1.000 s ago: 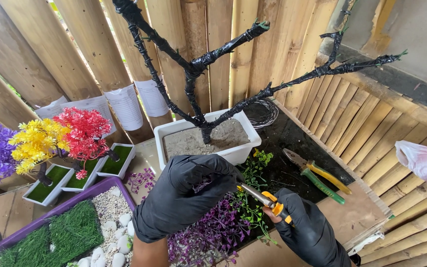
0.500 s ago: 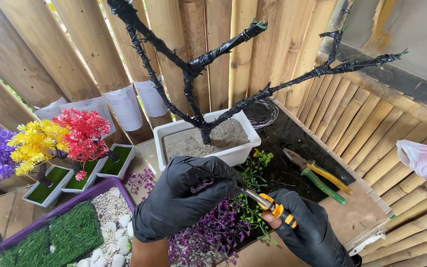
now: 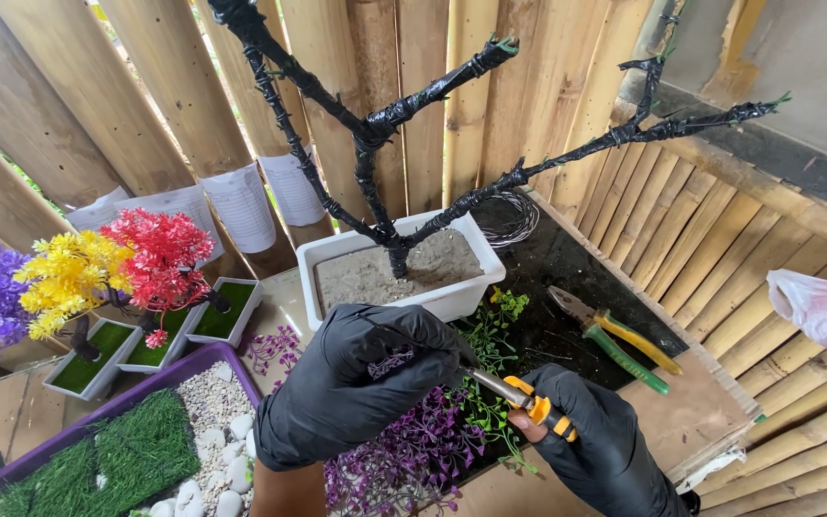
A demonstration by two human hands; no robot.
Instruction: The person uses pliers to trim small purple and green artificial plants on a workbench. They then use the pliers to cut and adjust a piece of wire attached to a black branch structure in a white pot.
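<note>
Little has shifted vs the earlier frames: left hand (image 3: 361,388), black-gloved, is still curled shut around a purple plastic sprig (image 3: 392,363), & right hand (image 3: 597,445) still clamps the orange-handled cutters (image 3: 521,400), whose tip is hidden under the left fingers, so can't tell how far the blades gape. Both hover over the purple foliage pile (image 3: 404,458), just in front of the white planter (image 3: 457,299) w/ the black-wrapped bare tree (image 3: 375,129). Risk, judging from here: blades working blind beside gloved fingertips could nick the glove, or the sprig could slip & get cut too short.

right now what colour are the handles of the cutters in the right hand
Orange with black, on the cutters, seen in the head view.
</note>
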